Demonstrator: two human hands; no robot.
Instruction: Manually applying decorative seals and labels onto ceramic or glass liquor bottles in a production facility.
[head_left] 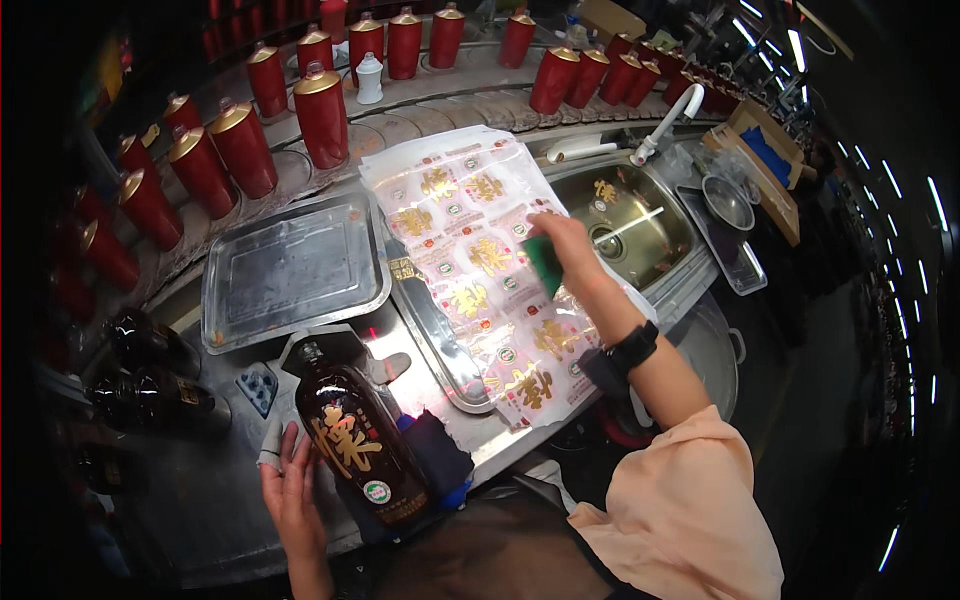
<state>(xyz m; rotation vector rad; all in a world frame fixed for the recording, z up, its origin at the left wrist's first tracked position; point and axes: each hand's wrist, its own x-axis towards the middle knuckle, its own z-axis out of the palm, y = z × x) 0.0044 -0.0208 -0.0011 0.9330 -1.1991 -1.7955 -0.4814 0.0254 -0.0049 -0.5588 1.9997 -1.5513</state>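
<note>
My right hand [565,248] grips a flat green scraper [543,265] above a large sheet of decals [470,220] with gold characters and small round marks. A dark brown glass bottle [360,440], with a gold character and a round green-and-white mark on its front, lies tilted near me, neck away, on a dark cloth [440,455]. Beside the bottle's left side is my left hand [295,500], its fingers stretched out and one fingertip wrapped in white. Whether these fingers touch the glass I cannot tell.
Left of the sheet is a metal tray [300,265]; another tray [440,350] lies partly under the sheet. A sink [640,235] with a white faucet [670,122] stands right. Several red bottles [320,120] line the curved conveyor [420,118] behind. Dark bottles [150,400] stand left.
</note>
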